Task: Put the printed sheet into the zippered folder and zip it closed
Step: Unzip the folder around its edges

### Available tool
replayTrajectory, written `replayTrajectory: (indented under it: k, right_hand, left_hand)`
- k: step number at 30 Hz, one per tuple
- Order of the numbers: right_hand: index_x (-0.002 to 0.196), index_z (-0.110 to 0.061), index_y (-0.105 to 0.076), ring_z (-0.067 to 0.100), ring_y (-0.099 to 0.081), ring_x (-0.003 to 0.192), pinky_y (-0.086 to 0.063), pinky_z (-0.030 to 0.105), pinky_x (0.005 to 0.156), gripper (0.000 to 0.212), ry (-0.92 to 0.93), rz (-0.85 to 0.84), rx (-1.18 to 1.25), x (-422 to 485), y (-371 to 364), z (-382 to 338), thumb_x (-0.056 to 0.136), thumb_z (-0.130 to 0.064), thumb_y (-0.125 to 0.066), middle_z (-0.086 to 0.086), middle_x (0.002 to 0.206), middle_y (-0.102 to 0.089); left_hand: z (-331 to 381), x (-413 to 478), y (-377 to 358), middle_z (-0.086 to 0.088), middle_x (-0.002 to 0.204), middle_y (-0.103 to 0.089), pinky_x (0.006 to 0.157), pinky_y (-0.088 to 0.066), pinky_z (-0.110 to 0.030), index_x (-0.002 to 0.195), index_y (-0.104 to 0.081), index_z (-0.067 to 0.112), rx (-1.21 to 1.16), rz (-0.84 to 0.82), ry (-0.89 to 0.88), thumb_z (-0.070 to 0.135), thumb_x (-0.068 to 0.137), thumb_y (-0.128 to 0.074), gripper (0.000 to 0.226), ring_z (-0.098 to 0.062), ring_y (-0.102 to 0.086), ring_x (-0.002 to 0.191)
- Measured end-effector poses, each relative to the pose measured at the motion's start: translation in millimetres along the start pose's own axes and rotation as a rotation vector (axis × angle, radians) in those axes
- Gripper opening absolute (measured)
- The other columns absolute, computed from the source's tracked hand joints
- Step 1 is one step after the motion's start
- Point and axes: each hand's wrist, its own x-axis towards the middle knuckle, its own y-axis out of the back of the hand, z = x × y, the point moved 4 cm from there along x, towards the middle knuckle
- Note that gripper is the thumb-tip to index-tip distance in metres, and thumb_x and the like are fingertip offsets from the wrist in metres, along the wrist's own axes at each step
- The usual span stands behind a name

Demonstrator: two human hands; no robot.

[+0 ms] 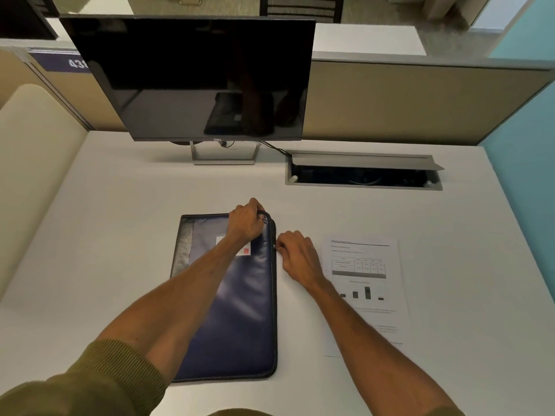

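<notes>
A dark blue zippered folder [240, 310] lies flat on the white desk [120, 235], with a small white label on its cover. My left hand [246, 223] grips the folder's far right corner. My right hand [295, 253] pinches the zipper pull at the folder's right edge, a little below that corner. The printed sheet [365, 292], with a table and a bar chart, lies flat on the desk to the right of the folder, apart from both hands.
A black monitor [192, 79] on a grey stand sits at the back of the desk. An open cable hatch [363, 172] is set into the desk at the back right. Partition walls enclose the desk at the back and on both sides.
</notes>
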Motion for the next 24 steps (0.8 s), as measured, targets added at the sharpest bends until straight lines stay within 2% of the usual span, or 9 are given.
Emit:
replayTrajectory:
  k: [5,10,15,17,19,22,24]
  right_hand:
    - [0.097,-0.01,-0.068,0.024,-0.058,0.098,-0.044,0.039,0.082,0.013,0.019,-0.023,0.037,-46,-15,-7,0.097,-0.006,-0.056,0.003,0.101,-0.07]
    - [0.097,-0.014,-0.068,0.019,-0.058,0.098,-0.045,0.038,0.086,0.01,-0.011,-0.05,0.055,-83,-22,-12,0.096,-0.011,-0.059,-0.001,0.101,-0.07]
    - [0.103,-0.017,-0.068,0.018,-0.058,0.106,-0.045,0.038,0.091,0.015,-0.053,-0.039,0.027,-90,-17,-19,0.098,-0.012,-0.055,-0.003,0.109,-0.069]
    - [0.106,-0.017,-0.068,0.018,-0.058,0.109,-0.045,0.037,0.095,0.015,-0.057,-0.046,0.017,-91,-15,-20,0.1,-0.013,-0.054,-0.002,0.113,-0.069]
    - [0.111,-0.017,-0.067,0.019,-0.058,0.113,-0.046,0.038,0.098,0.016,-0.059,-0.054,0.002,-91,-13,-20,0.103,-0.018,-0.054,-0.001,0.118,-0.069]
    - [0.121,-0.018,-0.065,0.02,-0.057,0.118,-0.045,0.039,0.105,0.02,-0.067,-0.062,-0.021,-92,-12,-19,0.107,-0.026,-0.053,0.0,0.126,-0.067]
    - [0.125,-0.02,-0.064,0.02,-0.057,0.12,-0.045,0.039,0.107,0.022,-0.065,-0.065,-0.042,-93,-13,-19,0.109,-0.029,-0.052,0.0,0.129,-0.067]
  left_hand:
    - [-1,-2,2,-0.016,0.126,-0.071,0.11,-0.045,-0.05,0.13,-0.057,0.007,-0.009,0.004,0.043,0.008,0.105,-0.048,0.027,-0.039,-0.057,0.125]
    - [0,-12,2,-0.016,0.13,-0.069,0.109,-0.047,-0.051,0.131,-0.06,0.008,0.044,0.041,0.036,0.011,0.107,-0.051,0.026,-0.039,-0.055,0.127]
    - [10,-42,-11,-0.015,0.155,-0.051,0.122,-0.038,-0.051,0.153,-0.048,0.018,0.107,-0.015,-0.128,0.015,0.106,-0.056,0.048,-0.037,-0.042,0.148]
    - [13,-62,-17,-0.011,0.168,-0.035,0.129,-0.031,-0.052,0.157,-0.046,0.024,0.188,-0.047,-0.229,0.012,0.103,-0.059,0.057,-0.035,-0.029,0.158]
    - [14,-83,-24,-0.007,0.175,-0.021,0.133,-0.022,-0.053,0.155,-0.05,0.028,0.294,-0.072,-0.32,0.008,0.1,-0.061,0.059,-0.033,-0.017,0.164]
    - [11,-110,-38,-0.004,0.175,-0.023,0.134,-0.021,-0.05,0.144,-0.061,0.029,0.455,-0.143,-0.402,0.008,0.095,-0.062,0.054,-0.03,-0.016,0.165]
    - [5,-123,-45,-0.003,0.176,-0.022,0.133,-0.024,-0.05,0.146,-0.059,0.028,0.513,-0.177,-0.398,0.009,0.094,-0.064,0.055,-0.03,-0.017,0.164]
